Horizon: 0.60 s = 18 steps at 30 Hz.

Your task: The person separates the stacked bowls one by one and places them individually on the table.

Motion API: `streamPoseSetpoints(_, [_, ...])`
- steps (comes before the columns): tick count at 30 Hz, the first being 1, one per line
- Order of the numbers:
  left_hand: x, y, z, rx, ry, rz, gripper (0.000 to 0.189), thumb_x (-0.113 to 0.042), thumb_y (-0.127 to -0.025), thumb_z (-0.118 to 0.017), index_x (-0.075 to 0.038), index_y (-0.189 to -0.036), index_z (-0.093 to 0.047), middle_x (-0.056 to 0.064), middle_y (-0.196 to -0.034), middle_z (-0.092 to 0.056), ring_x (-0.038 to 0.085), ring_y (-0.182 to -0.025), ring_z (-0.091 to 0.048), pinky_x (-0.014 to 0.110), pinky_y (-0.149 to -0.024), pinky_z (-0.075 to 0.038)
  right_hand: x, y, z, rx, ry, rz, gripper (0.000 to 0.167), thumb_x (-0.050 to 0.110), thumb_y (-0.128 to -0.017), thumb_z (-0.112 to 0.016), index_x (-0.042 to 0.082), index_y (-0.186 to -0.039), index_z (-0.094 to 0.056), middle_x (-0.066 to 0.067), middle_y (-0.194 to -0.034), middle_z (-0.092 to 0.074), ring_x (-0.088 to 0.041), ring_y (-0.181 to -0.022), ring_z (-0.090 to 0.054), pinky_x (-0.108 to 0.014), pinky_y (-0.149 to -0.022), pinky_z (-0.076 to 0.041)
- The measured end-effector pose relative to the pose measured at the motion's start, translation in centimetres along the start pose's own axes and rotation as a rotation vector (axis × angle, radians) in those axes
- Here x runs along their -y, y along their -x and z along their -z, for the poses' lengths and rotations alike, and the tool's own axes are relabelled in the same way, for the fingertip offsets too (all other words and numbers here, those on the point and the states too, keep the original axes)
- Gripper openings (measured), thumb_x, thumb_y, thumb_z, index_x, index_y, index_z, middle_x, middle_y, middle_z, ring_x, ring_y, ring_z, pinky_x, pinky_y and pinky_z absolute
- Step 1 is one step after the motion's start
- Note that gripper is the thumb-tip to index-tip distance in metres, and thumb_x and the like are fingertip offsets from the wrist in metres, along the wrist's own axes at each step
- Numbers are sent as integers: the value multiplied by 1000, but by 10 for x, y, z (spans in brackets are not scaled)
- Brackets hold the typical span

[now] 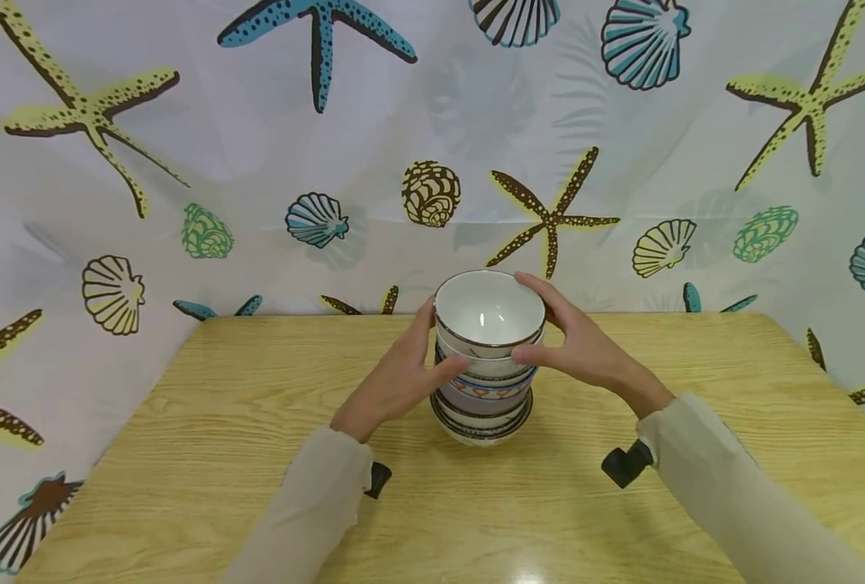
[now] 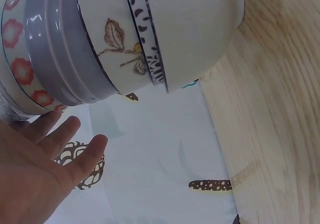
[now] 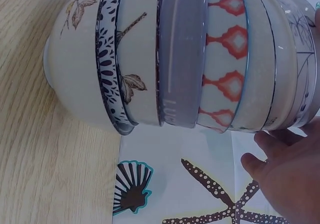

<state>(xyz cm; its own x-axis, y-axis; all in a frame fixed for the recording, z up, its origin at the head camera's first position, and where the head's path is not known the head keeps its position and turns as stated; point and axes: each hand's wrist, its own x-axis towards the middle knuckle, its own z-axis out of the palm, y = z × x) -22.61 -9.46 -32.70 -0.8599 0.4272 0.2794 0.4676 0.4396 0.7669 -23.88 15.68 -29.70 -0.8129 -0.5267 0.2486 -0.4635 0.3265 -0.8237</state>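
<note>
Several nested bowls stand upright as a stack on the table. The top bowl (image 1: pixel 487 304) is white inside with a dark rim. Lower down come a bowl with red motifs and a blue rim (image 3: pixel 227 44), a smooth grey-purple bowl (image 3: pixel 181 59) and cream bowls with brown leaf drawings. The bottom bowl (image 3: pixel 75 79) sits on the wood. My left hand (image 1: pixel 403 373) holds the upper bowls from the left, thumb across the front. From the right, my right hand (image 1: pixel 582 337) grips the top bowl, thumb in front and fingers at the back of its rim.
The light wooden table (image 1: pixel 257 454) spreads out on both sides of the stack. Close behind its back edge hangs a white cloth (image 1: pixel 374 146) printed with starfish and shells. Dark wrist mounts (image 1: pixel 627 464) stick out under the pale sleeves (image 1: pixel 725 478).
</note>
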Motion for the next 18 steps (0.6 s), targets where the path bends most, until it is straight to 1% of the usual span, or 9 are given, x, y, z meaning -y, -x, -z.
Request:
streamPoseSetpoints(3, [0, -1, 0, 0, 5, -16, 107, -86, -71, -44, -32, -153, -1, 6, -155, -26, 27, -141, -30, 57, -109, -31, -1, -1, 0, 1, 3, 2, 104, 63, -74, -70, 18, -153, -19, -12, -153, -25, -35, -137, -34, -61, -108, -27])
streamPoseSetpoints(8, [1, -2, 0, 0, 29, -31, 104, -82, -74, -46, -29, -154, -5, 7, -152, -32, 26, -138, -35, 55, -109, -33, 0, -4, -2, 0, 15, 1, 106, 65, -71, -72, 19, -152, -21, -12, -153, -25, -35, -137, -33, -62, -108, -27])
streamPoseSetpoints(11, [2, -2, 1, -3, 44, -29, 104, -81, -75, -48, -29, -154, -6, 6, -152, -31, 25, -139, -33, 56, -110, -31, 1, -6, -3, -4, 28, 6, 109, 67, -67, -73, 19, -151, -23, -12, -153, -26, -35, -136, -34, -61, -108, -28])
streamPoseSetpoints(15, [2, -2, 1, -5, 47, -30, 103, -80, -75, -49, -27, -154, -7, 5, -153, -31, 24, -140, -31, 56, -110, -29, 1, -9, -6, -12, 23, 14, 112, 68, -63, -75, 18, -150, -25, -13, -151, -28, -36, -132, -38, -59, -105, -33])
streamPoseSetpoints(18, [1, -2, 0, -1, 40, -26, 104, -80, -75, -49, -26, -154, -8, 6, -153, -31, 25, -140, -31, 56, -111, -29, 0, -9, -7, -22, 1, 18, 111, 65, -63, -77, 16, -149, -27, -14, -149, -30, -35, -126, -43, -55, -102, -38])
